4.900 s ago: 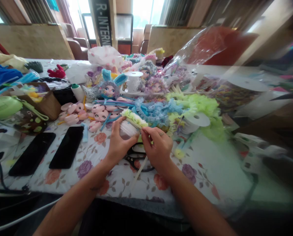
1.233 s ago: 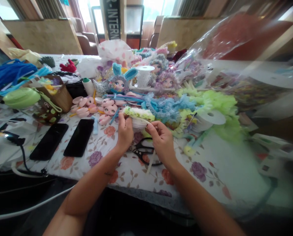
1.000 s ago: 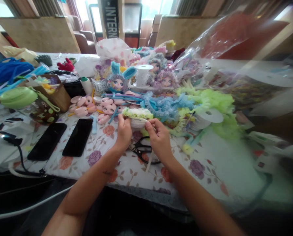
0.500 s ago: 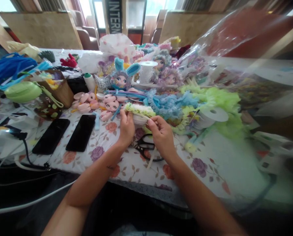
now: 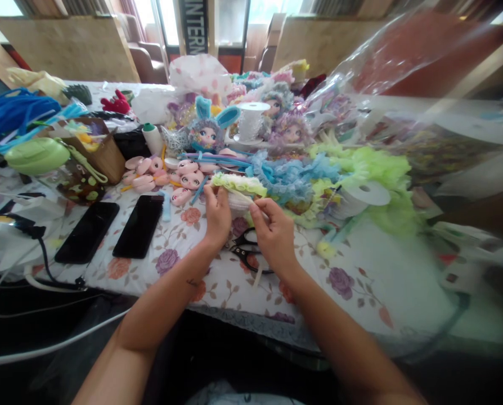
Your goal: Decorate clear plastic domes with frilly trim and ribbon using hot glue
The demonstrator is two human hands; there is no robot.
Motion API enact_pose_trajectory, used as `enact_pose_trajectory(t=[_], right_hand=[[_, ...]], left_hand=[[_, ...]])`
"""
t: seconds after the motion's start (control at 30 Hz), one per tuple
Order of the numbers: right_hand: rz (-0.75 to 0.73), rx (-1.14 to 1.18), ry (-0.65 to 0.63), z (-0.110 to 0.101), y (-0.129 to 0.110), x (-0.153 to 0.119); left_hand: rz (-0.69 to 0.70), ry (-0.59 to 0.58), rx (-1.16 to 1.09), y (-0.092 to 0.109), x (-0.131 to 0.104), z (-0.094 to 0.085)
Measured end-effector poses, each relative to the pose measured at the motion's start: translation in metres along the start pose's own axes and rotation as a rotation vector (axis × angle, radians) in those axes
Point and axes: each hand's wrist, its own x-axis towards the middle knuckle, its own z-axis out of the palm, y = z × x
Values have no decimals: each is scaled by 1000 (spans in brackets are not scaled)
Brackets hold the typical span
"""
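Note:
Between both hands is a white and pale green ruffled piece [image 5: 239, 184] with a whitish band along its lower side. My left hand [image 5: 218, 216] pinches its left end between thumb and fingers. At the right end, my right hand [image 5: 273, 230] is closed on the edge of the band. Black-handled scissors [image 5: 242, 254] lie on the flowered cloth, partly hidden by my right hand. Beyond the piece lie blue ruffled trim [image 5: 285, 177] and several pink doll faces [image 5: 190, 179].
Two black phones [image 5: 88, 233] [image 5: 139, 226] lie at left, near a green pouch [image 5: 37, 156] and white cables. A doll head with blue ears [image 5: 208, 134] and a white spool [image 5: 251, 124] stand behind; another spool [image 5: 361, 198] and green tulle [image 5: 382, 169] are at right.
My right hand has shifted slightly left along the band, its fingers still closed. My left hand stays on the left end, nearly unmoved.

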Motion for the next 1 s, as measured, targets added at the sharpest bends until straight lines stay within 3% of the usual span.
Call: enact_pose_trajectory(t=[0.3,0.63,1.0], right_hand=[[16,21,155,3,7,0],[107,90,200,3,9,2],[141,84,266,4,4,3]], left_hand=[[138,25,-147,-13,-4,6],[133,88,-219,-10,-7,8],[148,32,-197,-9,-11,9]])
